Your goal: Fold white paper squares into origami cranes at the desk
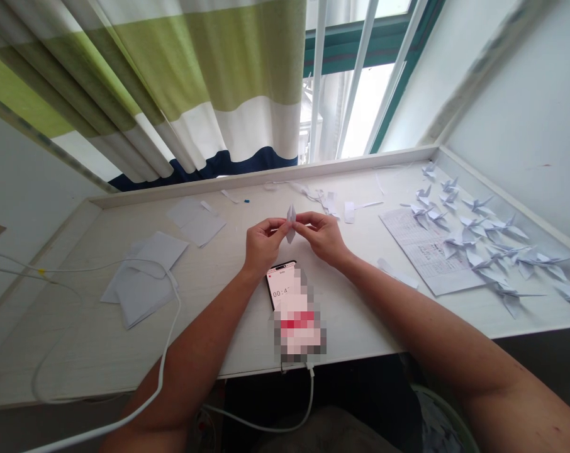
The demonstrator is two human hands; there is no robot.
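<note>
Between my two hands, over the middle of the table, a small white folded paper (291, 221) stands upright, narrow and pointed at its top and bottom. My left hand (266, 242) pinches its left side with thumb and fingers. From the other side, my right hand (321, 234) grips the right edge the same way. Just below the hands lies a phone (285, 292) with a lit screen, its lower part blurred out. Several folded paper cranes (474, 226) are gathered at the right end of the table.
White paper sheets (146, 283) lie at the left, with more sheets (197, 220) behind. Paper scraps (350, 212) dot the back. A written sheet (426, 255) lies partly under the cranes. A white cable (172, 327) loops across the left; another plugs into the phone.
</note>
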